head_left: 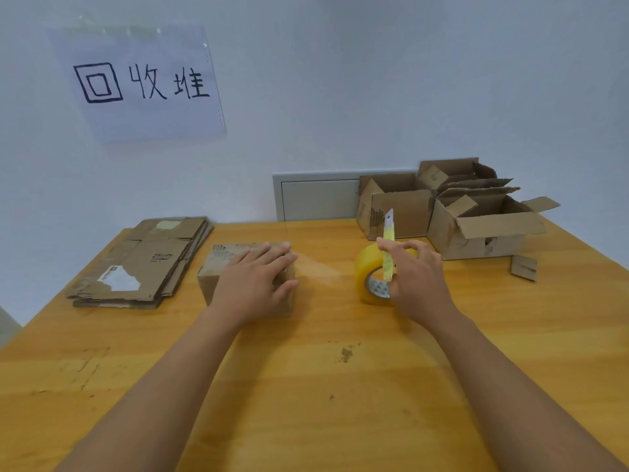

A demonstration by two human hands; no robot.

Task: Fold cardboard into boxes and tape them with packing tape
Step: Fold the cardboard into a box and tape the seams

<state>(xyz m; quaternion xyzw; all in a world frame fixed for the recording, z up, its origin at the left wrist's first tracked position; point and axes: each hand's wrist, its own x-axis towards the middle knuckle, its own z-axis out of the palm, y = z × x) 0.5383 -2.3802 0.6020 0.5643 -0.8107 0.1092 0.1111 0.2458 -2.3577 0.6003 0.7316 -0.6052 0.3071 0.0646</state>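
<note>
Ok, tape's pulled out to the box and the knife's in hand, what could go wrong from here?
The utility knife sits in the right hand together with the tape roll, so its exposed blade could nick fingers. The stretched tape strip may twist or stick to the table. If the left hand eases off, the small box could slide.

Wall sign (136,83): white sheet in a clear sleeve, hand-lettered in black marker, reads 回收堆.

Flattened cardboard stack (143,264) on the desk: dark printed marks on the top sheet, too small to read; a torn white label near its front corner, text illegible.

Small closed box (221,264): dark print on the top face near the far left corner, unreadable.

Tape roll (372,277): patterned print on the inner core, not legible.
</note>
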